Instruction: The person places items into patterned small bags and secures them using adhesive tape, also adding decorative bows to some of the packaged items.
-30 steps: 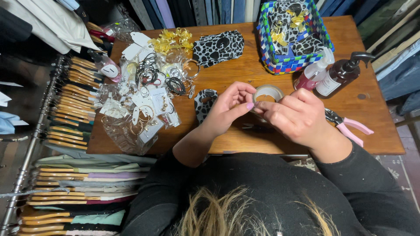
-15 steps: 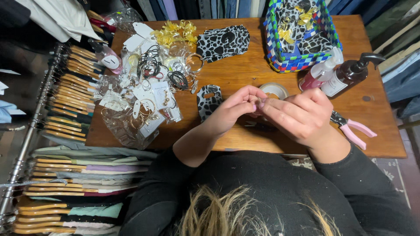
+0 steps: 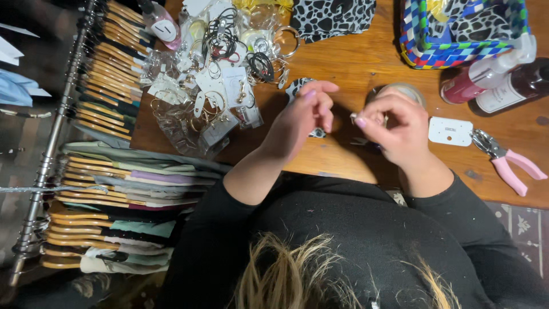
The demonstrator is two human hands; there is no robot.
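Both hands hover over a wooden table [image 3: 354, 63]. My right hand [image 3: 397, 129] pinches a small pale metal piece [image 3: 354, 118] between thumb and forefinger. My left hand [image 3: 303, 117] is a short gap to its left, fingers curled downward and forefinger stretched out. Just under it lies a small black-and-white patterned piece [image 3: 314, 133]; whether the hand grips anything is hidden. A round pale roll [image 3: 405, 90] sits behind my right hand. A white earring card [image 3: 450, 131] and pink-handled pliers [image 3: 509, 163] lie to the right.
A heap of hoop earrings on cards in clear bags [image 3: 217, 74] covers the table's left. Further back are a spotted pouch [image 3: 331, 17], a bright woven basket [image 3: 434, 48] and two bottles [image 3: 497, 77]. A rail of clothes on wooden hangers [image 3: 97, 171] runs along the left.
The view has closed in on the table. My two hands, joined fingertip to fingertip before, have drawn apart; the right keeps the small piece pinched.
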